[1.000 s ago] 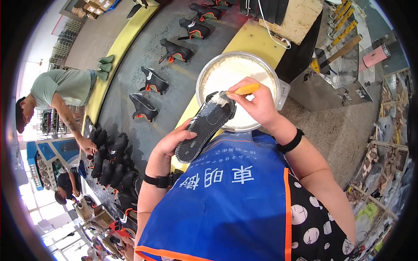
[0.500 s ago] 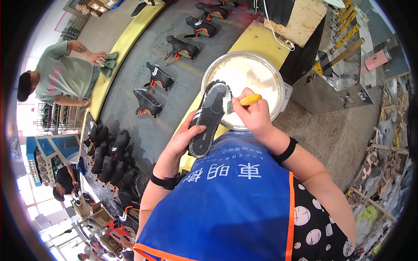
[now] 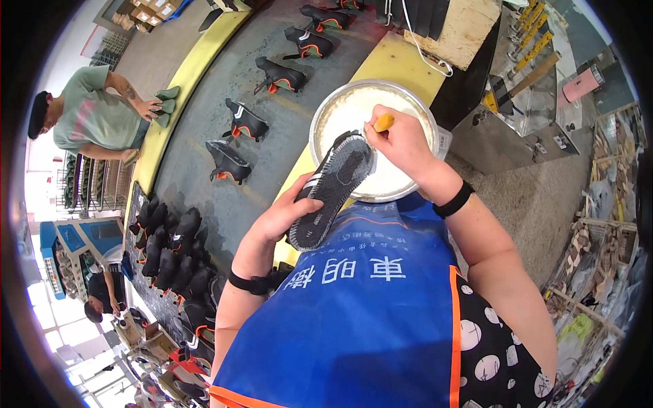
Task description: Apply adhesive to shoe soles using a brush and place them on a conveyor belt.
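Note:
My left hand [image 3: 275, 214] grips a black shoe upper [image 3: 330, 187] by its heel half, thumb pressed on the underside, which faces up. White stitching runs round its edge, and the toe end looks wet. Closed round a brush with a yellow handle [image 3: 384, 123], my right hand [image 3: 406, 143] is beside the toe. Its bristles are mostly hidden by my fingers and lie at or near the toe's edge; I cannot tell if they touch. Under both is a round metal basin [image 3: 315, 129] of creamy white liquid [image 3: 350, 105].
A grey conveyor belt [image 3: 279, 126] carries several black and orange shoe uppers. More uppers [image 3: 170, 251] are heaped at left. Across the belt stands a person [image 3: 102, 112], one hand by green items. A yellow ledge [image 3: 401, 64] borders the belt; a metal cabinet [image 3: 517, 136] stands at right.
My right hand with the brush has moved up along the toe, away from its right side. The shoe upper has turned slightly, its toe shifting right. Across the belt, the person's head has lifted.

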A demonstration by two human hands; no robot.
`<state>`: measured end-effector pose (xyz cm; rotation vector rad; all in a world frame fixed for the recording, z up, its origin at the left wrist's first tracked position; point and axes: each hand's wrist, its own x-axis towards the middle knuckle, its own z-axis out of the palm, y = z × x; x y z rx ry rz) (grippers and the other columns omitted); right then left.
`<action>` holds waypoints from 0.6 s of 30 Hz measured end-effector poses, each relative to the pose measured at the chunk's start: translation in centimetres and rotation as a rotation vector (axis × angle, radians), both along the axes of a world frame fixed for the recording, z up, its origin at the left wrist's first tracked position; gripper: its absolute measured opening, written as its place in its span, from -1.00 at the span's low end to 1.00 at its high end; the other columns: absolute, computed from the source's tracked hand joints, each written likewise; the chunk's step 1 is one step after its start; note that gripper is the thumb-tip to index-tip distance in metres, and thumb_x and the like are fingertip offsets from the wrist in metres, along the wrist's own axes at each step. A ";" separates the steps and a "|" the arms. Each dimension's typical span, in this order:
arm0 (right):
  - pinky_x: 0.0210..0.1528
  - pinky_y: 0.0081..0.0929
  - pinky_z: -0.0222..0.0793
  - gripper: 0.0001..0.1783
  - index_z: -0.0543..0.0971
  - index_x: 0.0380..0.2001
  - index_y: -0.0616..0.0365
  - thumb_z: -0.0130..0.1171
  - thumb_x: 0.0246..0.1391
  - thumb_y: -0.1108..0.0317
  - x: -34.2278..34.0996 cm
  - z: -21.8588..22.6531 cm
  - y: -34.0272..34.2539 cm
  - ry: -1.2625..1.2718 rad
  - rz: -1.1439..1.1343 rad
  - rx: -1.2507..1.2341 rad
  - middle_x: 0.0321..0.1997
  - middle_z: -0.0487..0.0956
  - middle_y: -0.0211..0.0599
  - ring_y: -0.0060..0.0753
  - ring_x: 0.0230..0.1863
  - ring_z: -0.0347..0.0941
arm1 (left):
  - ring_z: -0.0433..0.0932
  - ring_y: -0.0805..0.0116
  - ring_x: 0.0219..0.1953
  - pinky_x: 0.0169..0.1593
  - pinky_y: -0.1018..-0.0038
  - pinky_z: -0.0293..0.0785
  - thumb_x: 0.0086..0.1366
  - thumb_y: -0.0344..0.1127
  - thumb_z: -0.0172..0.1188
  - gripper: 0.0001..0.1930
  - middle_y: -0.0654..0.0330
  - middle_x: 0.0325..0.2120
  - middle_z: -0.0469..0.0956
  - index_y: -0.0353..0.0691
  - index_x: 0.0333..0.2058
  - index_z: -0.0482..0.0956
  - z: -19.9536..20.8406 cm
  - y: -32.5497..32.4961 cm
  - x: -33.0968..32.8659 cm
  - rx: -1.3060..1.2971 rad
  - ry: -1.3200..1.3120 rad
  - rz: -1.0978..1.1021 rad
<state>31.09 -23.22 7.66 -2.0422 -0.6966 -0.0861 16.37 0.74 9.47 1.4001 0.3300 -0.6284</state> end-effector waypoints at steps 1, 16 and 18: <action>-0.39 -0.22 0.37 -0.79 0.39 -0.46 0.16 0.20 0.11 0.34 0.3 0.3 0.0 -0.068 0.110 0.023 -0.52 0.50 -0.12 0.00 -0.48 0.47 | 0.52 0.32 0.04 0.12 0.42 0.45 0.22 -0.30 0.17 -0.33 0.04 0.04 0.50 -0.31 0.30 0.22 0.1 0.3 0.0 0.004 0.004 0.014; -0.16 -0.49 0.40 -0.88 0.65 -0.34 0.18 0.36 0.04 0.42 1.6 3.7 0.2 0.182 0.477 0.352 -0.35 0.62 -0.35 -0.44 -0.28 0.52 | 0.69 0.26 -0.25 -0.13 0.43 0.64 0.25 -0.23 0.13 -0.56 -0.05 -0.19 0.67 -0.46 0.00 0.52 -0.6 1.2 -0.4 -0.434 0.471 0.150; -0.15 -0.49 0.41 -0.88 0.66 -0.34 0.19 0.36 0.04 0.43 1.8 3.6 -0.8 0.221 0.513 0.362 -0.34 0.63 -0.35 -0.45 -0.27 0.53 | 0.69 0.34 -0.29 -0.17 0.48 0.63 0.27 -0.20 0.13 -0.59 0.00 -0.23 0.69 -0.44 -0.05 0.57 -0.7 1.4 -0.4 -0.436 0.453 0.138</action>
